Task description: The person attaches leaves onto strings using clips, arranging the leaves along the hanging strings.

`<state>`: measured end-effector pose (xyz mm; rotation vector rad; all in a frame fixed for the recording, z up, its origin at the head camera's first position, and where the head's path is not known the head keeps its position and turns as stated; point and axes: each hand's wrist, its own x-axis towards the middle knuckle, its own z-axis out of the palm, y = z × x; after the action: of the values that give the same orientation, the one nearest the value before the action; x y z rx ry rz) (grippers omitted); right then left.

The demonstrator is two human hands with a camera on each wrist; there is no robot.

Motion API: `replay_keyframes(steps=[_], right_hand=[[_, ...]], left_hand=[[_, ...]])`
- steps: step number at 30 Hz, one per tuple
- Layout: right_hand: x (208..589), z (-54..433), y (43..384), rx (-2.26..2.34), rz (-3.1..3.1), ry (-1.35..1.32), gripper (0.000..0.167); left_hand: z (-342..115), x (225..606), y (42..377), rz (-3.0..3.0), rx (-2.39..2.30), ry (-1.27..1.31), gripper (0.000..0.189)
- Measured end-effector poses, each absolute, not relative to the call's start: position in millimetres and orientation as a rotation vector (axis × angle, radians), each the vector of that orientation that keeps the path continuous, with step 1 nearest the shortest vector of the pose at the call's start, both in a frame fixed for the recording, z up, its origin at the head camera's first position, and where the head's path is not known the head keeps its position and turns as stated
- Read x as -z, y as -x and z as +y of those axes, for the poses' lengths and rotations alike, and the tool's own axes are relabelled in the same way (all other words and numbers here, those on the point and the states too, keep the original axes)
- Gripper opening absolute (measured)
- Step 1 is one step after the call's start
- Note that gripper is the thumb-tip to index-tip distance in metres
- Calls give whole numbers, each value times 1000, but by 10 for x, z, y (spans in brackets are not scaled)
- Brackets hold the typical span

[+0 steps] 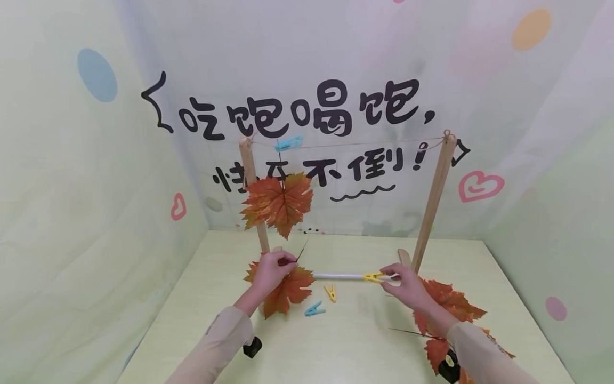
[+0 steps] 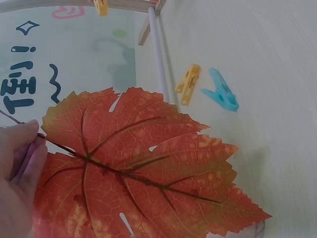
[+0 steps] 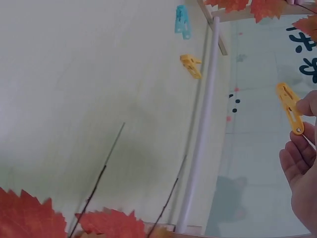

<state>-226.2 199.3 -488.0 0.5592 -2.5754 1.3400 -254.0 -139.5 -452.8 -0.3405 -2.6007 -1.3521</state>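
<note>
My left hand (image 1: pixel 271 269) pinches the dark stem of an orange-red artificial maple leaf (image 2: pixel 143 168) between thumb and fingers; the blade hangs below the hand. A yellow clothespin (image 3: pixel 289 106) is between the thumb and fingers of my right hand (image 1: pixel 408 288), over the table near the right post. Above my left hand, another maple leaf (image 1: pixel 280 202) hangs by its stem from a thin string (image 1: pixel 355 145), clipped with a blue clothespin (image 1: pixel 289 143). Between the hands, a loose yellow clothespin (image 1: pixel 330 293) and a blue one, the nearer clothespin (image 1: pixel 314 309), lie on the table.
Two wooden posts, the left post (image 1: pixel 247 157) and the right post (image 1: pixel 434 208), carry the string. A white rod (image 1: pixel 338 276) runs low between them. More red leaves (image 1: pixel 451 298) lie beneath my right forearm, their stems pointing inward. A printed cloth backdrop (image 1: pixel 336 53) stands behind.
</note>
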Motion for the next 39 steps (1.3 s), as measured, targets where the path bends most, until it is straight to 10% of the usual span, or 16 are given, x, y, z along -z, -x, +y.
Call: replay_keyframes(steps=[39], right_hand=[[3464, 2049, 2400, -1142, -2339, -799, 29]], left_hand=[[-733, 3503, 2856, -2290, 1492, 497, 14]])
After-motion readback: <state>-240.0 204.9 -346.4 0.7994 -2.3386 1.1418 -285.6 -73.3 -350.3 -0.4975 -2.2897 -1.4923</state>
